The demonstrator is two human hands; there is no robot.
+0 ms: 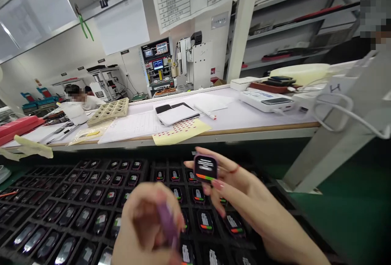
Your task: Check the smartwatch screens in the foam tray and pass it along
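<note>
My right hand (235,187) pinches a smartwatch case (205,168) without a strap. Its lit screen faces me, with white text above an orange and green bar. Lower and to the left, my left hand (149,220) is curled around a purple watch case (168,223), smeared by motion and seen edge-on. Both hands are over black foam trays (187,206) with many square pockets. Watches in the tray beneath my right hand, such as one lit watch (205,220), show the same coloured bar. Many in the left tray look dark, such as one dark-screened watch (65,250).
Beyond the trays runs a white workbench (229,124) with papers, a yellow sheet with red marks (181,131), a beige pocketed tray (110,111) and a white device (265,100). A slanted post (332,134) with a white cable stands at right. Another person (81,98) sits far left.
</note>
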